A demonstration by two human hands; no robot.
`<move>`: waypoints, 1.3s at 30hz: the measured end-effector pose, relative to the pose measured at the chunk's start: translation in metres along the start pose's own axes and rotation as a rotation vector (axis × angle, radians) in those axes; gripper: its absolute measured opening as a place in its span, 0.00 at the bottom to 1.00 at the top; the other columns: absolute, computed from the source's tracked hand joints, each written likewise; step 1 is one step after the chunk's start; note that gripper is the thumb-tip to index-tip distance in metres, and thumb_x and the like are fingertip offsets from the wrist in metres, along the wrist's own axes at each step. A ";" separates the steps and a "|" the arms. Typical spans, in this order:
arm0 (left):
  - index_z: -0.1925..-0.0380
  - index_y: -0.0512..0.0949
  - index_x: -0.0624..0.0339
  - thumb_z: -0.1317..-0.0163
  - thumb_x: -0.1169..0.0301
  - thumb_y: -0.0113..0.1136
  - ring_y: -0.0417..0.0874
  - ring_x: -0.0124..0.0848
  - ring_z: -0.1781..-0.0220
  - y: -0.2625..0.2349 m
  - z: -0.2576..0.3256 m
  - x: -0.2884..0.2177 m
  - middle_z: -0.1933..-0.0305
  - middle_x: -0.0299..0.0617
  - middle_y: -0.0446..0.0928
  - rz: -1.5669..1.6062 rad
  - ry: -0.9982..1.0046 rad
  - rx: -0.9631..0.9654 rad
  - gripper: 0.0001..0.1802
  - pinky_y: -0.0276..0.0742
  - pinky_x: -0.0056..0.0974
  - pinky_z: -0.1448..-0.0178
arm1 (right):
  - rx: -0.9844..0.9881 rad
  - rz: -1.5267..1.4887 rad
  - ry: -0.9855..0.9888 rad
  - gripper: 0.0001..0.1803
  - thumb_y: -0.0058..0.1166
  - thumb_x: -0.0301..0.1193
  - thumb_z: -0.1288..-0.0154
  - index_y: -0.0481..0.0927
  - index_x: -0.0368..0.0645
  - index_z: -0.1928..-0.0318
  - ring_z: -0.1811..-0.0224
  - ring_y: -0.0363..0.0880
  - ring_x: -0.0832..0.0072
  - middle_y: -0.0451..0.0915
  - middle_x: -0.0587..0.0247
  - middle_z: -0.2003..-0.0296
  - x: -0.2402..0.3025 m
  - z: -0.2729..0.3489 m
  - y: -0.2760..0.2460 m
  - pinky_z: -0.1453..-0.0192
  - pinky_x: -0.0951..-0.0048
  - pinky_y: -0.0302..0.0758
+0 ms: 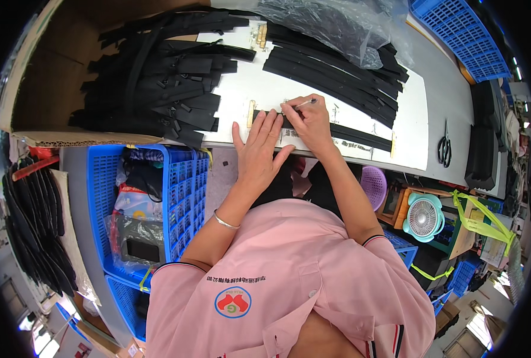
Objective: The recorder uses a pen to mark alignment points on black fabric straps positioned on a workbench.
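A black zipper strip (361, 136) lies lengthwise along the near edge of a white board (416, 128) that carries pen marks. My left hand (256, 154) rests with fingers spread and flat over the strip's left end, beside a small tan block (251, 113). Just to its right, my right hand (314, 128) is closed around a slim pen (306, 104). The pen's tip is hidden by the fingers, so I cannot tell if it touches the strip. Farther back on the board lie several black strips (331, 77) side by side.
At left, a cardboard box (36, 77) lies open toward the board, with a heap of black zippers (182, 89) spilling out. Clear plastic film (349, 27) covers the back. Scissors (444, 146) and black stacks (483, 143) are at right. Blue crates (185, 203) stand below the table.
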State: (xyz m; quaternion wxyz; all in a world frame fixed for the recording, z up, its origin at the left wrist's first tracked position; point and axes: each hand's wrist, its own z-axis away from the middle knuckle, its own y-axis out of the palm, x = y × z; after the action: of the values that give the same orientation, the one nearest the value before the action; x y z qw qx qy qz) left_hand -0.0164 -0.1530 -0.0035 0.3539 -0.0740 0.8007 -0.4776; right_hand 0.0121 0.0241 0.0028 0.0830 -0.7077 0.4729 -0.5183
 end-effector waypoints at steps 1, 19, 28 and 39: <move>0.28 0.71 0.56 0.34 0.53 0.67 0.64 0.38 0.19 0.000 0.000 0.000 0.23 0.40 0.69 -0.005 0.001 -0.001 0.38 0.34 0.68 0.19 | -0.025 0.025 -0.029 0.08 0.67 0.33 0.34 0.88 0.43 0.69 0.66 0.74 0.69 0.88 0.69 0.69 0.001 0.000 0.001 0.45 0.66 0.68; 0.27 0.72 0.56 0.33 0.52 0.66 0.62 0.39 0.18 0.000 0.000 0.000 0.21 0.39 0.68 -0.041 -0.015 0.041 0.37 0.36 0.68 0.19 | 0.077 -0.075 -0.082 0.05 0.69 0.31 0.37 0.87 0.45 0.65 0.65 0.76 0.69 0.84 0.68 0.74 0.001 0.013 -0.011 0.38 0.62 0.67; 0.28 0.71 0.58 0.34 0.54 0.68 0.62 0.42 0.18 -0.005 0.002 0.001 0.21 0.43 0.66 0.030 -0.016 0.013 0.38 0.34 0.68 0.18 | 0.044 -0.007 -0.101 0.04 0.68 0.31 0.36 0.88 0.46 0.63 0.69 0.80 0.72 0.87 0.69 0.68 0.014 0.027 -0.028 0.37 0.61 0.67; 0.34 0.77 0.53 0.37 0.78 0.57 0.61 0.49 0.18 -0.069 -0.033 0.114 0.25 0.45 0.71 -0.284 -0.179 -0.372 0.28 0.39 0.64 0.16 | -0.028 0.476 0.050 0.24 0.55 0.20 0.29 0.76 0.44 0.34 0.30 0.76 0.59 0.82 0.53 0.39 -0.011 0.092 -0.081 0.21 0.44 0.57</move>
State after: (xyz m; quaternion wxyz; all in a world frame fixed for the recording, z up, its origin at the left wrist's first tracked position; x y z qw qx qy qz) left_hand -0.1367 -0.2189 0.0060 0.3329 -0.2916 0.8220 -0.3585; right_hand 0.1334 0.0416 0.0038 0.1811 -0.5642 0.6357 -0.4948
